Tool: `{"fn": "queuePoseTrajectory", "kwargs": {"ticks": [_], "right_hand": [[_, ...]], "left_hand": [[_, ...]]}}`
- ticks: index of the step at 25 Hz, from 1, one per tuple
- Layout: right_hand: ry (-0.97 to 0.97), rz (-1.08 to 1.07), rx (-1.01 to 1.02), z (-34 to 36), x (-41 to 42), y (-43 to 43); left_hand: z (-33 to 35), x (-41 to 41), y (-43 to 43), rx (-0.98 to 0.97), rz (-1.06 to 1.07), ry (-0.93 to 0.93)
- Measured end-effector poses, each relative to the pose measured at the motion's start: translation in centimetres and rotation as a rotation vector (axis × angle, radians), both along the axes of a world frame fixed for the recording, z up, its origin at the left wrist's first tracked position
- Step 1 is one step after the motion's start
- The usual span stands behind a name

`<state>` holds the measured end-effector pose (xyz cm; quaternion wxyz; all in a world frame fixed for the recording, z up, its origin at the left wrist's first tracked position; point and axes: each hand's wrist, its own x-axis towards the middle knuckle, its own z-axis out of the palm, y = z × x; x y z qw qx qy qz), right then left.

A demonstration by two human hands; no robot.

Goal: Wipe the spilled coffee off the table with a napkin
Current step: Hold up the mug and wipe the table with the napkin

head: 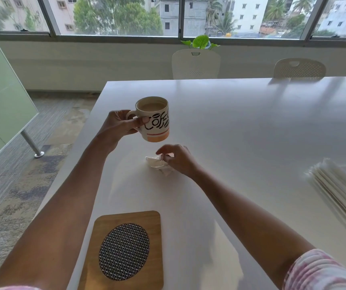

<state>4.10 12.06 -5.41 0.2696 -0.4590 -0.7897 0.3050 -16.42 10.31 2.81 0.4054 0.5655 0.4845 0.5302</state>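
My left hand (pixel 120 124) grips the handle of a cream coffee mug (pixel 155 120) with black lettering and an orange band, holding it lifted above the white table (pixel 251 126); milky coffee fills it. Just below and right of the mug, my right hand (pixel 177 159) presses a crumpled white napkin (pixel 157 164) against the tabletop, fingers closed on it. I cannot make out any spilled coffee; the spot under the napkin is hidden.
A wooden trivet (pixel 126 248) with a woven oval inset lies near the table's front edge. A stack of white napkins (pixel 341 189) sits at the right edge. Two white chairs (pixel 196 63) stand behind the far side, below the windows. The table's left edge drops to carpet.
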Motion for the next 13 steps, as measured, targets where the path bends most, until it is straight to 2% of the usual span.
{"fn": "queuePoseTrajectory", "kwargs": {"ticks": [4, 7, 10, 13], "right_hand": [[-0.322, -0.061, 0.015, -0.2, -0.8, 0.5], [-0.448, -0.062, 0.061, 0.2, -1.8, 0.6], [-0.480, -0.062, 0.029, 0.9, -2.1, 0.5], [-0.345, -0.073, -0.157, 1.6, -1.4, 0.9]], "left_hand": [[0.4, -0.4, -0.1, 0.003, 0.024, 0.001], [0.6, -0.4, -0.3, 0.001, 0.035, -0.017], [0.4, -0.4, -0.4, -0.003, 0.040, -0.013], [0.2, -0.4, -0.7, -0.003, 0.032, -0.013]]}}
